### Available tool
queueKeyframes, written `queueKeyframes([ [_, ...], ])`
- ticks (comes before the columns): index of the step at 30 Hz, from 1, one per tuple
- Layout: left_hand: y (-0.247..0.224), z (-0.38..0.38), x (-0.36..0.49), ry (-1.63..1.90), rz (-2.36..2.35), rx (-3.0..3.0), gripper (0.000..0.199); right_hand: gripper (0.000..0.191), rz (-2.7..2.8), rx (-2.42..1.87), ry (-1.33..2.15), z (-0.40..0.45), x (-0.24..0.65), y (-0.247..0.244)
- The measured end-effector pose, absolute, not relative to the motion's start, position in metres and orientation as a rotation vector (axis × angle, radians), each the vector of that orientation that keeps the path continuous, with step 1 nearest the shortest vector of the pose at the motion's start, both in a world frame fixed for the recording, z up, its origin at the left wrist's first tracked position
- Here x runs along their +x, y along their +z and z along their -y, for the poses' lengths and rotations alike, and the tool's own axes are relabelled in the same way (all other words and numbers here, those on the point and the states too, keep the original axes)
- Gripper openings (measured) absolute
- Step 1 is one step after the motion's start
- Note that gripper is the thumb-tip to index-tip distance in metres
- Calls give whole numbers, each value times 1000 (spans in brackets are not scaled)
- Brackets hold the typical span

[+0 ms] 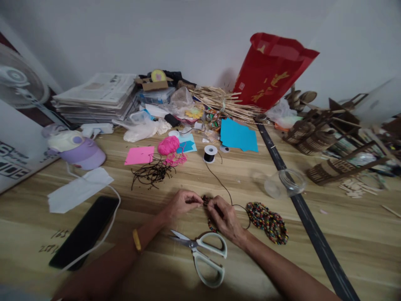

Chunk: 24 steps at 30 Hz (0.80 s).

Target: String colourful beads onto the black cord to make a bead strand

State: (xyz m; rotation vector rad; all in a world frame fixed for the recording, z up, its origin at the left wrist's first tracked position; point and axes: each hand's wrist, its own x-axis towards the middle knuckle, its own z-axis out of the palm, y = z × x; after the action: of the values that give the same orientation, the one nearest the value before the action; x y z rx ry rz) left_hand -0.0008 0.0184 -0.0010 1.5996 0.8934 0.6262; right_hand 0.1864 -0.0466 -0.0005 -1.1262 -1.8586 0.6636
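Observation:
My left hand [184, 202] is closed in a pinch, its thumb and fingertips at the edge of a small string of dark beads [206, 200]. My right hand [224, 217] grips the same beads from the other side, fingers bent and pressed together. Some coloured beads hang out below the right palm. A thin black cord [222, 182] runs from the black spool [210, 154] down to my right hand and loops out past it. White-handled scissors [200, 246] lie partly spread just in front of me. Right of my hand rests a coiled multicoloured bead strand [267, 222].
Cut black cords [152, 172], pink yarn [168, 145] and blue paper [239, 134] lie beyond my hands. At left are a phone [84, 232], a white cable and a purple lamp-like object [82, 152]. A clear cup [278, 184] and woven baskets [332, 169] stand right.

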Motion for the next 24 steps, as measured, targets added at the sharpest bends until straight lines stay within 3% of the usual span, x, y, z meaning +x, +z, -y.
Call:
queueKeyframes([
  [24, 0, -16, 0, 575, -870, 1503, 16, 14, 1921, -1082, 626, 46, 186, -4],
])
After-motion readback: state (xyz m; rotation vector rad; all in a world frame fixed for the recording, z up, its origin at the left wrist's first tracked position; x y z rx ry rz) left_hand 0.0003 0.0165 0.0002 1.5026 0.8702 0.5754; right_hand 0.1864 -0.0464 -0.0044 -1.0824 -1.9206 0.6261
